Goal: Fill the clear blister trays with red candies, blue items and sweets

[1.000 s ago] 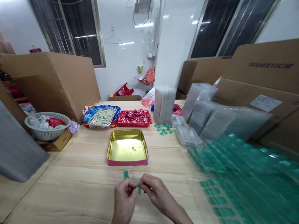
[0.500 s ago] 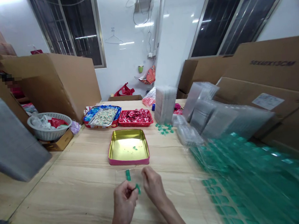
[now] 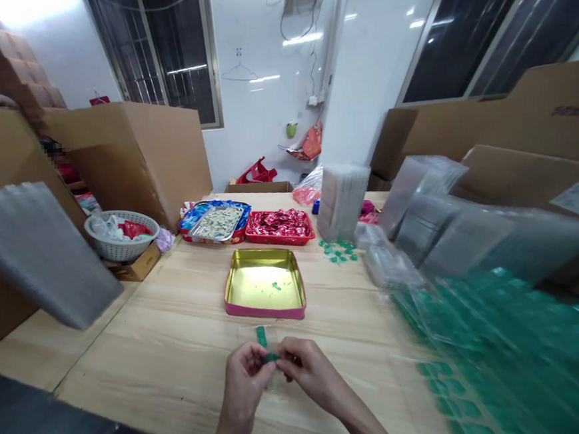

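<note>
My left hand (image 3: 247, 381) pinches a small green piece (image 3: 270, 358) by its left side, low in the middle of the view. From the right, my right hand (image 3: 304, 369) closes its fingertips on the same green piece. Beneath and just beyond the hands lies a clear plastic tray (image 3: 247, 334) on the table, with green pieces (image 3: 261, 335) in a column. Beyond it stands an open tin (image 3: 265, 310), gold inside and pink outside, holding a small green scrap and crumbs.
Behind the tin are a red tray (image 3: 304, 238) of red packets and a metal tray (image 3: 218, 224) of pale bits. Loose green pieces (image 3: 339, 251) lie farther right. Filled green trays (image 3: 510, 340) cover the right side; stacked clear trays (image 3: 46, 249) stand left. A basket (image 3: 124, 247) is at left.
My right hand has come down to the green piece and pinches it beside my left hand. The whole view has shifted, so the surroundings appear farther right.
</note>
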{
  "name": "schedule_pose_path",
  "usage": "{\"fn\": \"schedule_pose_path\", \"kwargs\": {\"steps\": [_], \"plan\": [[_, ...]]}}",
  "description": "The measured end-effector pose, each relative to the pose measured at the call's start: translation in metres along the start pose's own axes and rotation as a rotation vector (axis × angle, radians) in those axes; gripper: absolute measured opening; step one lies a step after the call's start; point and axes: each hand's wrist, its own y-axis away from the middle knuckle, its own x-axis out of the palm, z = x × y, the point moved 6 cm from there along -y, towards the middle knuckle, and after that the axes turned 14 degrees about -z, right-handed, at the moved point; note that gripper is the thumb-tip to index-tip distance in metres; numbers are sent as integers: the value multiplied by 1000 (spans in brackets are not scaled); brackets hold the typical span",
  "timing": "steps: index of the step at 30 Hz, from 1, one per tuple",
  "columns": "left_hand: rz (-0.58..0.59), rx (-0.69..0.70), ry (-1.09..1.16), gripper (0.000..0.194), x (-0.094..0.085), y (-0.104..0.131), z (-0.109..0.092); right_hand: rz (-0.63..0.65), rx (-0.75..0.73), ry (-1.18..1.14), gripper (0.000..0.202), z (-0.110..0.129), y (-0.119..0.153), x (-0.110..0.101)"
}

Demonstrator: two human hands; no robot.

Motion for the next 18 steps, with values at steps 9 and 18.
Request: {"fn": "schedule_pose_path", "kwargs": {"steps": [9,18], "plan": [[-86,173,-281,4,-10,0,0,-3,-304,380,26,-1,0,18],[-147,32,-65,8,-18,-1,12,-308,-183,265,18,-21,-6,26]]}}
